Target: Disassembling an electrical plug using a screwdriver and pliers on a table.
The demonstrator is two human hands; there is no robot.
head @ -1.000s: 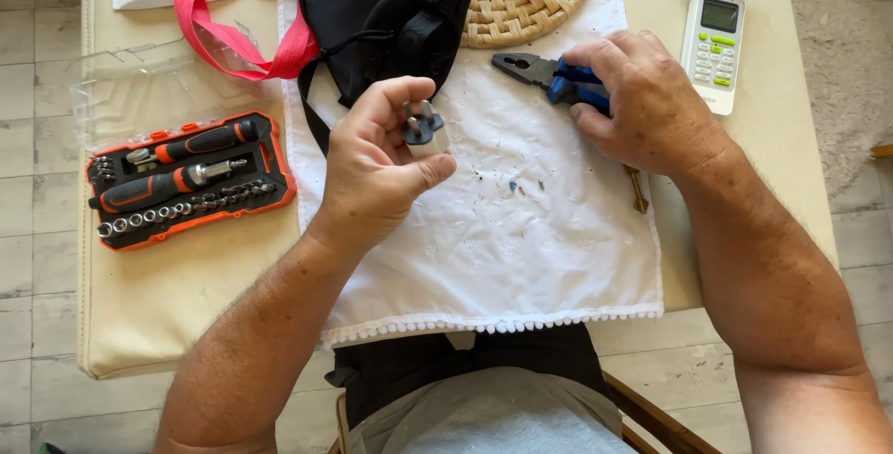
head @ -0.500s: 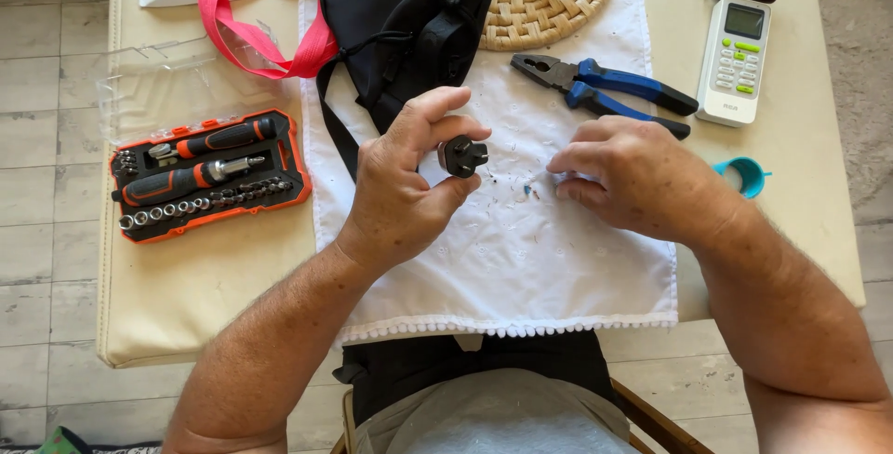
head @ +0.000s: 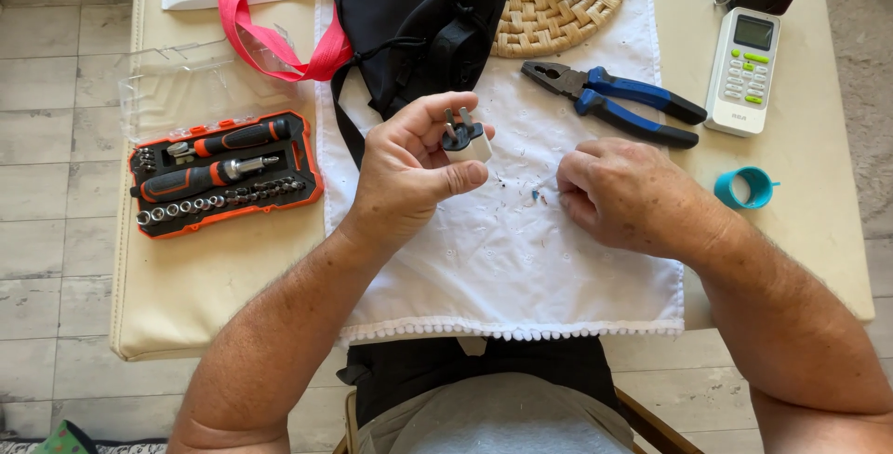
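Left hand [head: 409, 170] gripping plug [head: 462, 135] above white cloth [head: 521, 259], right hand [head: 619, 193] curled, fingertips pinching tiny bits, pliers [head: 614, 100] near.

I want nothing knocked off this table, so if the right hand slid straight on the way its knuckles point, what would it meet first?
The right hand points leftward across the white cloth. First come tiny scraps by its fingertips, then probably the left hand holding the small black-and-white plug, though height is unclear.

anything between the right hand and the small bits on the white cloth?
Nothing visible. The right hand rests on the white cloth, fingertips right at the small dark and blue bits. The blue-handled pliers lie beyond it; the left hand holds the small black-and-white plug off to the side.
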